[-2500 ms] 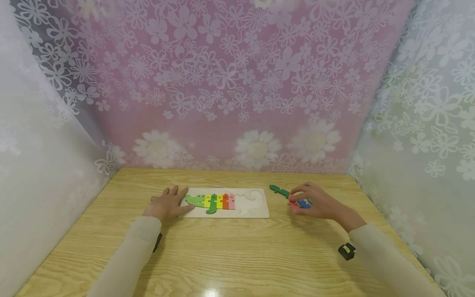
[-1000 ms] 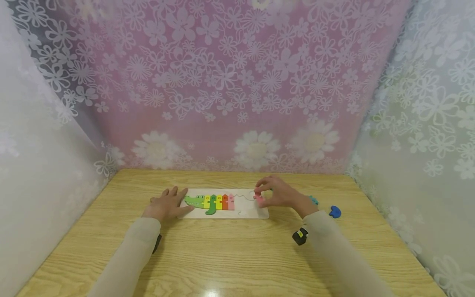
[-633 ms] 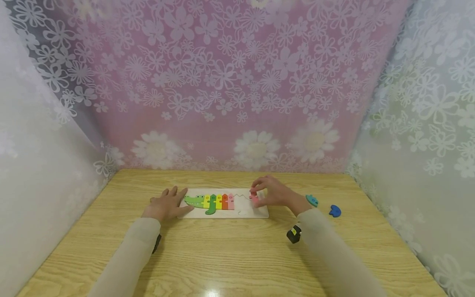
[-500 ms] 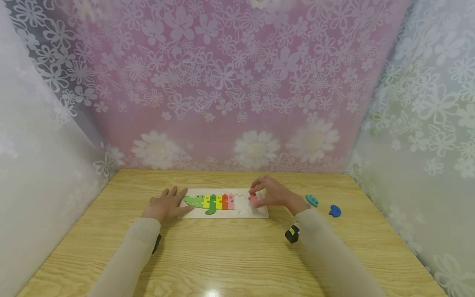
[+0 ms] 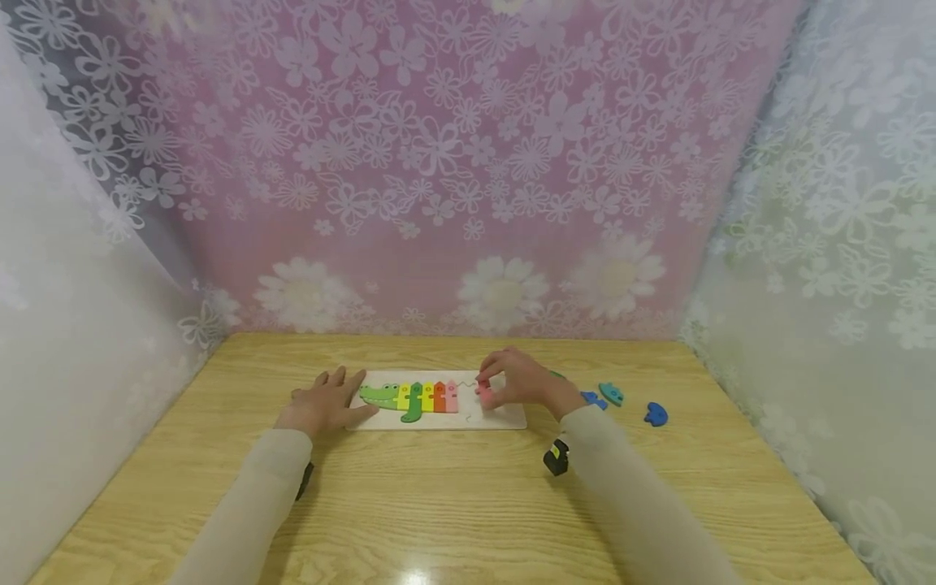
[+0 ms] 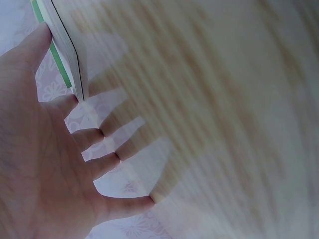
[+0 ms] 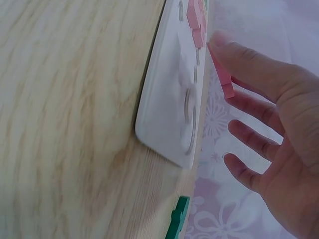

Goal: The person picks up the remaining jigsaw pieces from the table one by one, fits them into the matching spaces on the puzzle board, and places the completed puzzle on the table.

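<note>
A pale wooden puzzle board [image 5: 504, 419] lies on the table, its left part filled with a crocodile head and striped body pieces [image 5: 427, 397] in green, yellow, orange and pink. My left hand [image 5: 322, 405] rests at the board's left end, fingers spread, with the thumb along its edge; in the left wrist view the fingertips touch the table. Between thumb and index finger my right hand [image 5: 521, 380] pinches a pink puzzle piece [image 7: 221, 73], held tilted just above the board. To the right of the pink end of the body, an outlined recess shows.
Right of the board lie a teal piece [image 5: 611, 394], a dark blue piece [image 5: 656, 414] and a blue piece [image 5: 594, 399] partly behind the right wrist. A green piece [image 7: 178, 219] lies near the board's right end. Floral curtains [image 5: 468, 203] enclose the table.
My right hand has carried the pink puzzle piece from the loose pieces leftward over the board, close to the filled part. My left hand has stayed at the board's left end.
</note>
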Tool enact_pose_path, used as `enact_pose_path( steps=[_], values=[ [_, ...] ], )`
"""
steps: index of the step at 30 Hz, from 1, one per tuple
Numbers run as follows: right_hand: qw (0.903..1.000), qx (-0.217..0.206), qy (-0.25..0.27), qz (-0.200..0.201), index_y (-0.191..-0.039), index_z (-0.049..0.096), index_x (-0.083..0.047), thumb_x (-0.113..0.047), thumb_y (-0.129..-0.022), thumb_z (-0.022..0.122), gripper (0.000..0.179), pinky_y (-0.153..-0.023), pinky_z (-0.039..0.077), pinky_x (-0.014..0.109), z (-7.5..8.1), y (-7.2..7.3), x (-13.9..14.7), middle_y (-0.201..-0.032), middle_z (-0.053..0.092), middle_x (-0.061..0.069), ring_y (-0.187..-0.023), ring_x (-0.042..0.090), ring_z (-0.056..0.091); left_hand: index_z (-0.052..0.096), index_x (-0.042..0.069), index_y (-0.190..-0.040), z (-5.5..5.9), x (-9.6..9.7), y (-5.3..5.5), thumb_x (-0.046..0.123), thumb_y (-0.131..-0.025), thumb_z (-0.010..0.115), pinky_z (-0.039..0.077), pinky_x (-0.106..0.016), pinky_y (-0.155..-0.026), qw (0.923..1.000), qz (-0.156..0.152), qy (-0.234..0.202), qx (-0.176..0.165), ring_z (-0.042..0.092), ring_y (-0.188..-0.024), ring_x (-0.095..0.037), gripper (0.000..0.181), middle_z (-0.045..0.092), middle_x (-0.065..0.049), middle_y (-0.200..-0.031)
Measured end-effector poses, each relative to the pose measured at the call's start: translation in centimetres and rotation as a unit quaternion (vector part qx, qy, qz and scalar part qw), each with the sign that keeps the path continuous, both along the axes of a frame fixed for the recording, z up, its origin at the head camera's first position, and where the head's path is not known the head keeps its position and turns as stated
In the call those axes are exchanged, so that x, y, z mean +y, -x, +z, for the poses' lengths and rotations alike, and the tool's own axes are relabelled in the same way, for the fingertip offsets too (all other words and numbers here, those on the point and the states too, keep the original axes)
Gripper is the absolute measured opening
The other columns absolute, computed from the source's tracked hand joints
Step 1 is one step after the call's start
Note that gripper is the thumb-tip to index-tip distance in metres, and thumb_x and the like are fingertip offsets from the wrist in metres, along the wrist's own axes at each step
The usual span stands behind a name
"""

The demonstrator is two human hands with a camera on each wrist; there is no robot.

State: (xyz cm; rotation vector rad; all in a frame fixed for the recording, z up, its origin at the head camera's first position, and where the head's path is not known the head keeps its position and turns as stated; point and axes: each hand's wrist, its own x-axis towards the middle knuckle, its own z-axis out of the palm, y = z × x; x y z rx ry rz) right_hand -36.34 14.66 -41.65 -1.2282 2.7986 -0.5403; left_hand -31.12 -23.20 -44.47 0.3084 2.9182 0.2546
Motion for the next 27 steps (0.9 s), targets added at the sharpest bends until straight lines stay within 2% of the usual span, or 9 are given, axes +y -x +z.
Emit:
enact_pose_path(
  steps=[10, 20, 27],
  values=[
    [0.9995, -0.024, -0.017, -0.012, -0.122, 0.077, -0.006, -0.031, -0.085, 0.086, 0.045, -0.104, 0.046, 0.058, 0.1, 0.2, -1.5, -0.130, 0.069, 0.011, -0.122, 0.035, 0.056, 0.021, 0.021, -0.167, 0.2, -0.1, -0.2, 0.077, -0.097, 0.043, 0.024, -0.091, -0.101, 1.0000, 0.001, -0.009, -0.001, 0.018, -0.153, -0.058, 0.092, 0.017, -0.027, -0.170],
    [0.9999, -0.009, -0.010, -0.010, -0.118, 0.079, -0.007, -0.034, -0.082, 0.088, 0.046, -0.102, 0.049, 0.052, -0.4, 0.5, -2.5, -0.126, 0.072, 0.011, -0.116, 0.032, 0.060, 0.023, 0.020, -0.167, 0.4, 0.1, -0.3, 0.077, -0.097, 0.043, 0.026, -0.090, -0.100, 1.0000, 0.003, -0.007, 0.002, 0.020, -0.153, -0.059, 0.093, 0.020, -0.028, -0.169],
    [0.9988, -0.043, -0.009, -0.022, -0.119, 0.079, -0.009, -0.034, -0.084, 0.086, 0.044, -0.106, 0.047, 0.055, -0.7, 0.5, -3.2, -0.127, 0.071, 0.009, -0.122, 0.032, 0.057, 0.022, 0.021, -0.167, 0.3, 0.1, -0.2, 0.076, -0.097, 0.044, 0.023, -0.090, -0.102, 0.9999, 0.005, -0.012, -0.003, 0.018, -0.154, -0.058, 0.091, 0.018, -0.027, -0.170]
  ],
)
